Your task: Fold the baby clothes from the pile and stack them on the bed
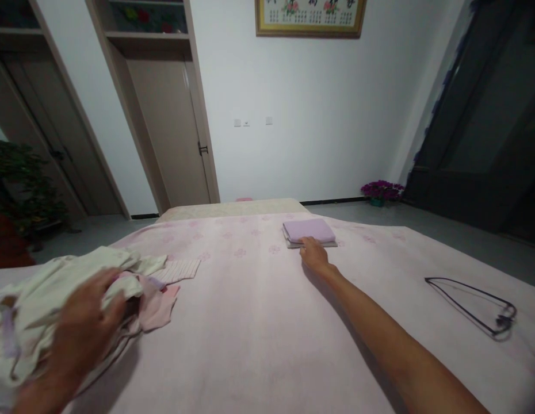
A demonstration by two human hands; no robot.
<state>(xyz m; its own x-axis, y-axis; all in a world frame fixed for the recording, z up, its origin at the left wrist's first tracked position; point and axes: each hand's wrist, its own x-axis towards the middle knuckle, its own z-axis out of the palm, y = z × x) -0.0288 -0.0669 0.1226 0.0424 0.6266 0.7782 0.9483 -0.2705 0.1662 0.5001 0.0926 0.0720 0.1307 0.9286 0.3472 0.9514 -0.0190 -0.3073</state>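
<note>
My left hand (84,322) rests with fingers spread on a loose pile of pale cream and pink clothes (47,299) at the left of the bed. My right arm is stretched far forward. My right hand (313,253) touches the near edge of a small stack of folded cloth (308,232), lilac on top and grey beneath, lying on the pink flowered bedspread (250,310). The right fingers curl against the stack's edge; whether they grip it is unclear.
A dark wire clothes hanger (474,305) lies on the bedspread at the right. Beyond the bed are a closed door (172,132), a white wall, a pot of purple flowers (382,191) on the floor, and a leafy plant (21,190) at the left.
</note>
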